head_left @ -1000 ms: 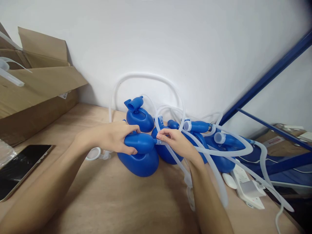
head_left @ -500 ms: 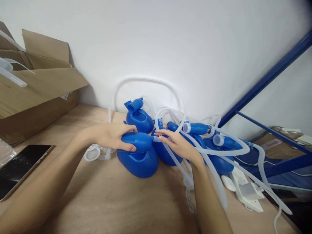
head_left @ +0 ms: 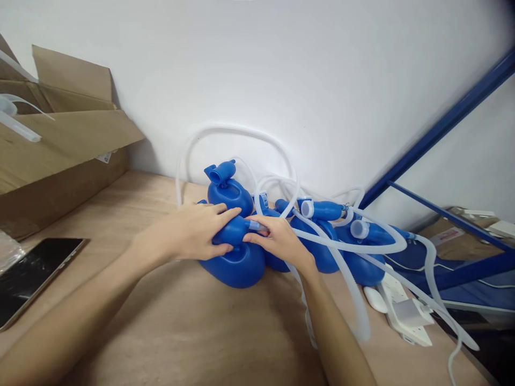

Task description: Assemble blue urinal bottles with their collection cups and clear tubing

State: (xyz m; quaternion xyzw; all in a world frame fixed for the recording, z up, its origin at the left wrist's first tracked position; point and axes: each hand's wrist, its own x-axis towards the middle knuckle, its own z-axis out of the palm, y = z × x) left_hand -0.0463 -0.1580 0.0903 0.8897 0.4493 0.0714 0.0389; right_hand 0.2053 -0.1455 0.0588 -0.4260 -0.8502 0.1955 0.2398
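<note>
A blue urinal bottle (head_left: 237, 271) rests on the wooden table in front of me. My left hand (head_left: 199, 231) is closed round its thick neck from the left. A clear tube end (head_left: 254, 225) meets the narrow tip of that neck, and my right hand (head_left: 277, 236) pinches it between thumb and fingers. Whether the tube is fully pushed onto the tip I cannot tell. Just behind stands another blue bottle (head_left: 230, 198) with its wide mouth uncovered. More blue bottles (head_left: 364, 268) with pale caps and white tubing (head_left: 350, 247) lie to the right, partly behind my right hand.
An open cardboard box (head_left: 68, 150) stands at the left, with clear tubing over its edge. A phone (head_left: 38, 273) lies at the left. On the right are a white mouse (head_left: 375, 299), a power strip (head_left: 408, 316) and a blue metal frame (head_left: 438, 131). The wall is behind.
My right hand has moved left and closed on the tube end at the bottle's tip. My left hand has slid right along the neck, and the bottle has shifted slightly right.
</note>
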